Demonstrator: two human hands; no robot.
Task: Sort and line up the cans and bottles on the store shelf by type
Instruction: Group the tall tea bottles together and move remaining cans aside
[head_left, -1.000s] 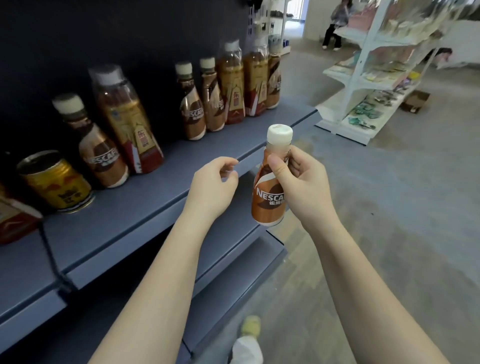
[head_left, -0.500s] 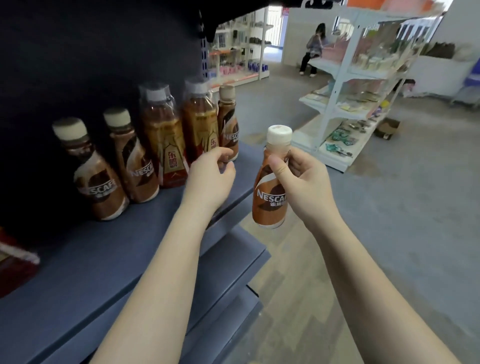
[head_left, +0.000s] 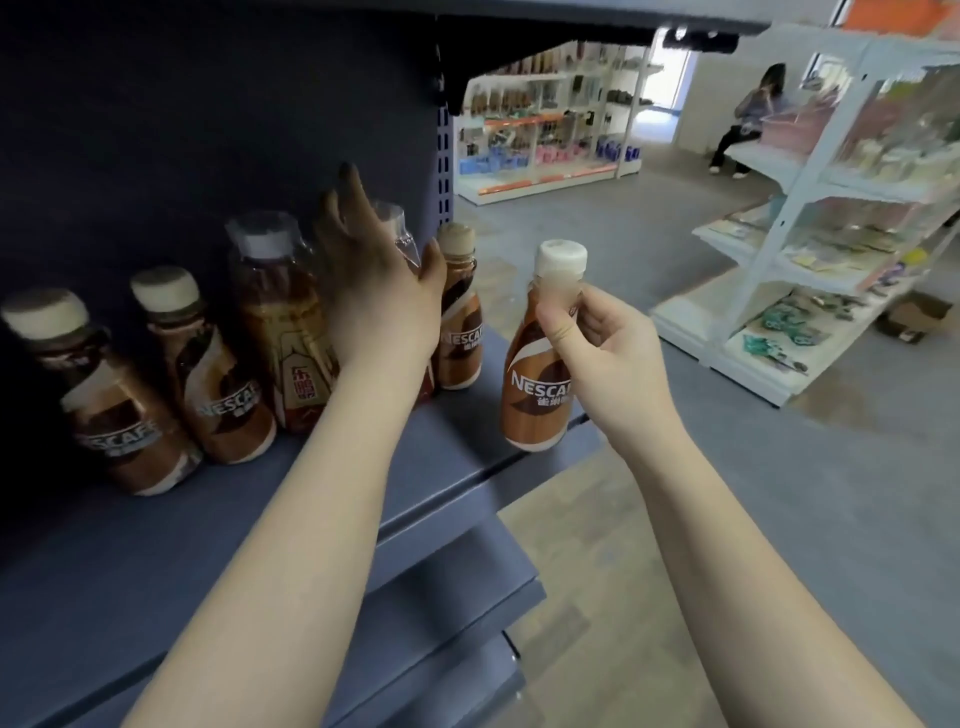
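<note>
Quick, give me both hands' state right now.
Left hand: open, fingers spread, reaching around the second tea bottle on the shelf; grip not yet visible.
Right hand: holding the Nescafe bottle by its neck.

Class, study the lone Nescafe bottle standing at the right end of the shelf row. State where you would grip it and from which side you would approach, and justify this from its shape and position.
Grip the rightmost shelf Nescafe bottle at its narrow neck below the cap, probably from the front right. It stands upright, open shelf lies on that side, while the left hand and a tea bottle crowd its left.
</note>
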